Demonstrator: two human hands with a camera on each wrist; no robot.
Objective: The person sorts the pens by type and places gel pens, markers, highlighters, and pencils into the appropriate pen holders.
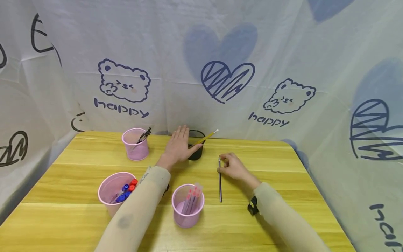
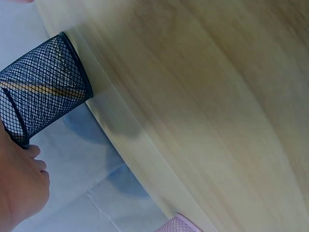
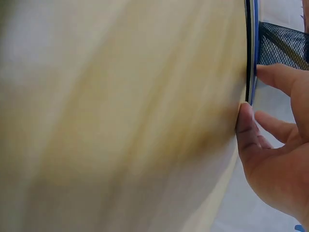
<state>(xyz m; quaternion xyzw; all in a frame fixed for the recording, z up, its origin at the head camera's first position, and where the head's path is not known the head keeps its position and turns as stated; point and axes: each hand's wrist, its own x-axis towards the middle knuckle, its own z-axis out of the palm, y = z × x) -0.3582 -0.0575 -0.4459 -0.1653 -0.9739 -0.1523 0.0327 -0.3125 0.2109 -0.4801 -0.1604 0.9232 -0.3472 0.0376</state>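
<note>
A black mesh pen cup (image 1: 196, 154) stands near the table's back edge with a yellow pencil (image 1: 210, 135) leaning out to the right. My left hand (image 1: 179, 145) rests at the cup's left rim, fingers extended and thumb spread across its front. In the left wrist view that hand (image 2: 24, 186) lies along the mesh cup's (image 2: 48, 77) rim. To the right, my right hand (image 1: 234, 168) pinches a dark striped pencil (image 1: 220, 185) near its upper end, between thumb and fingers. The right wrist view has this pencil (image 3: 249, 43) edge-on beside the fingertips.
A pink cup (image 1: 137, 148) with black pens stands at the back left. Nearer are a pink cup (image 1: 105, 190) of red- and blue-capped pens, partly behind my left sleeve, and one (image 1: 186, 220) of pink-tipped pens. A printed cloth (image 1: 176, 94) hangs behind the wooden table (image 1: 267, 161).
</note>
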